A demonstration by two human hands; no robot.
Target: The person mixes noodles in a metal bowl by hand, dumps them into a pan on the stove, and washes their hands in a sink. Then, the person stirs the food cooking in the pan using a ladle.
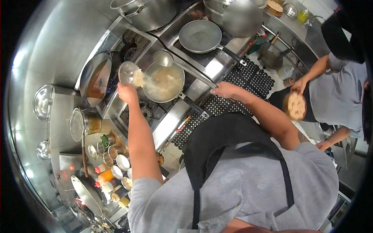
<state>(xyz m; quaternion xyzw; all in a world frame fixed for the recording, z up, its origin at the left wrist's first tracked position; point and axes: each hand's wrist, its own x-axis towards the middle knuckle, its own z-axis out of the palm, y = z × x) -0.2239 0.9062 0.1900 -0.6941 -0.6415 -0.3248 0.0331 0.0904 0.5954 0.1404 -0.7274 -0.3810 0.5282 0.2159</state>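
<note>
My left hand [127, 93] is closed on a small round bowl [127, 73] and tilts it over a frying pan [165, 100]. Pale, crumbly food [138, 78] spills from the bowl's lip toward the pan, where a cloudy, light-coloured liquid [167, 81] lies. My right hand [226, 89] grips the far end of a long-handled metal ladle [162, 59]. The ladle's head hangs over the pan's back rim; whether they touch I cannot tell. The pan sits on the stove, its black handle [194, 106] pointing toward me.
Another frying pan [200, 35] rests on the back burner, beside a large pot [149, 13]. To the left stand a wide pan [96, 79], a strainer [77, 124] and several sauce bottles [105, 177]. At right a co-worker [338, 89] holds a round wooden-looking dish [295, 106].
</note>
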